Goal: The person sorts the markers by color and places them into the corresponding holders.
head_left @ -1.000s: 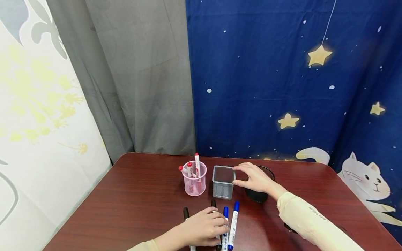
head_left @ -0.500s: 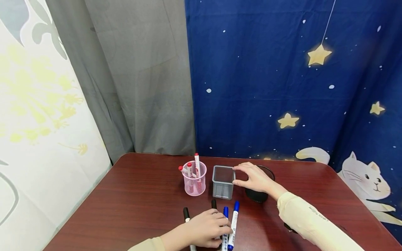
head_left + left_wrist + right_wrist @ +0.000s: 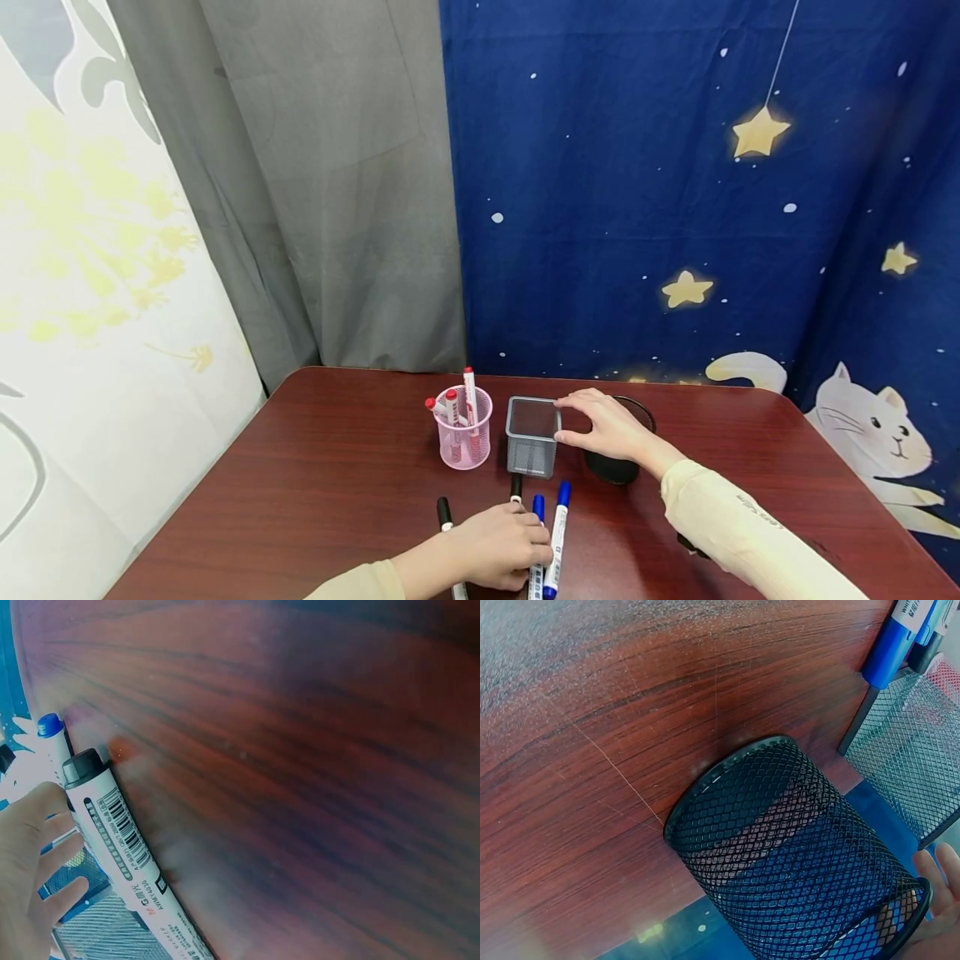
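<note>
My left hand [image 3: 498,546] is curled over a black-capped whiteboard marker [image 3: 516,490], whose cap shows beyond the knuckles; most of its barrel is hidden under the hand. Blue-capped markers [image 3: 558,533] lie right beside the fingertips. A second black-capped marker [image 3: 445,510] passes under the left wrist. The left wrist view has a white marker [image 3: 124,847] with a black end close to the fingers. My right hand [image 3: 603,425] reaches out with extended thumb and fingers at the right rim of a square grey mesh pen holder [image 3: 532,454].
A round black mesh pen holder [image 3: 795,855] stands behind the right hand and is partly covered by it. To the left, a pink mesh pen holder [image 3: 465,446] contains several red-capped markers [image 3: 471,396]. All stand on a dark red wooden table [image 3: 337,450], with curtains behind.
The left hand has shifted slightly right and its fingers have drawn in around the black-capped marker, whose cap has moved a little right and away. The right hand has stayed in place.
</note>
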`<state>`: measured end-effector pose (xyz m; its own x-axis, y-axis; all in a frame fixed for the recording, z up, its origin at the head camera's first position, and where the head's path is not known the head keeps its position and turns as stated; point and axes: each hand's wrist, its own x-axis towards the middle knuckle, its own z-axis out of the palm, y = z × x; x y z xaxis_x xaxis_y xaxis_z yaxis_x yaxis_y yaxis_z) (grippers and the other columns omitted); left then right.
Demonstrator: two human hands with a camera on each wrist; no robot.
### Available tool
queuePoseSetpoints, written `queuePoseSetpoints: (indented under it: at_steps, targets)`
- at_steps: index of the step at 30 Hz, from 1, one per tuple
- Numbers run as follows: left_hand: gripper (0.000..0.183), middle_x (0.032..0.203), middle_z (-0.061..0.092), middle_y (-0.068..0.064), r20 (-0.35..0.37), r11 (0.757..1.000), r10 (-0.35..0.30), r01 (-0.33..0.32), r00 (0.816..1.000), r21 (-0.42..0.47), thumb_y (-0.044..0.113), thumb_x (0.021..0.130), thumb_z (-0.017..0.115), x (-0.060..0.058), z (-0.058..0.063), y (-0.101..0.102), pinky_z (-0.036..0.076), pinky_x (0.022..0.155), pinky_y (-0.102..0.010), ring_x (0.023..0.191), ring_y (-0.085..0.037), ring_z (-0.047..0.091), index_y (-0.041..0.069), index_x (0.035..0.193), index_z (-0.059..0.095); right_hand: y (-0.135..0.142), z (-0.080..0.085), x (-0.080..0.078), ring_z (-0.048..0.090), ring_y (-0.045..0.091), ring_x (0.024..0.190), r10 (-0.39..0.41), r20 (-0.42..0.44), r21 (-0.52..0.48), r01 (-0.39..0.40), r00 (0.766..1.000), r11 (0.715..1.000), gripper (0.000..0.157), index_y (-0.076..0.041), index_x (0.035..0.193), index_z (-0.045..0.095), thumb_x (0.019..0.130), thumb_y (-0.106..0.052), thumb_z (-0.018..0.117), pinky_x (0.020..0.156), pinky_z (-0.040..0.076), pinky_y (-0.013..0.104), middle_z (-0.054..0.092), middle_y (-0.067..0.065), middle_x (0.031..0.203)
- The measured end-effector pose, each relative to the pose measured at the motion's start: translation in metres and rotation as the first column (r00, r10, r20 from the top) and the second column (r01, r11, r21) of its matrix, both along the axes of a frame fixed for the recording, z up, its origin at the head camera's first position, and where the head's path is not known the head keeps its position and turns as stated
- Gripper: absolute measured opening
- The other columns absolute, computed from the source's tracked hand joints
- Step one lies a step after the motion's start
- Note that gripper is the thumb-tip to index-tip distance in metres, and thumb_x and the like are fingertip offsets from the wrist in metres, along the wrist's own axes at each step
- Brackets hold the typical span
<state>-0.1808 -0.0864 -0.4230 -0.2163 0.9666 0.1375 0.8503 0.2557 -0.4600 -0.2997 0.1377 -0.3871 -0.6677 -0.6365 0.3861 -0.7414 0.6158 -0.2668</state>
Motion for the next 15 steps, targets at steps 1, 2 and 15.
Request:
queuePoseSetpoints:
  at_steps: [1, 2, 15]
  targets:
    - [0.017, 0.087, 0.055, 0.016, -0.013, 1.000, -0.001, 0.001, 1.000, -0.005, 0.034, 0.072, 0.066, 0.0001, -0.0003, 0.0002, 0.038, 0.072, -0.020, 0.086, -0.004, 0.050, 0.029, 0.087, 0.060, -0.0001, 0.0000, 0.0000, 0.048, 0.025, 0.113, 0.000, 0.001, 0.000, 0.000, 1.000, 1.000, 0.053, -0.008, 0.118, 0.060, 0.081, -0.047, 0.063, 0.092, 0.038, 0.046, 0.058, 0.007, 0.117]
    - [0.017, 0.087, 0.055, 0.016, -0.025, 1.000, -0.003, 0.002, 1.000, -0.010, 0.033, 0.072, 0.066, 0.0005, -0.0006, 0.0005, 0.038, 0.072, -0.020, 0.086, -0.004, 0.050, 0.030, 0.088, 0.061, -0.0003, -0.0001, 0.0000, 0.048, 0.025, 0.113, 0.000, 0.003, 0.000, 0.000, 1.000, 1.000, 0.054, -0.008, 0.118, 0.060, 0.081, -0.047, 0.063, 0.092, 0.038, 0.046, 0.058, 0.007, 0.117]
    - [0.018, 0.092, 0.056, 0.019, -0.093, 0.998, -0.029, 0.024, 0.995, -0.054, 0.031, 0.075, 0.066, 0.0058, -0.0044, 0.0039, 0.036, 0.071, -0.019, 0.088, -0.001, 0.048, 0.036, 0.091, 0.062, -0.0003, -0.0006, 0.0001, 0.047, 0.025, 0.113, 0.000, 0.007, -0.001, 0.000, 1.000, 1.000, 0.053, -0.009, 0.118, 0.060, 0.081, -0.047, 0.063, 0.092, 0.038, 0.046, 0.058, 0.007, 0.117]
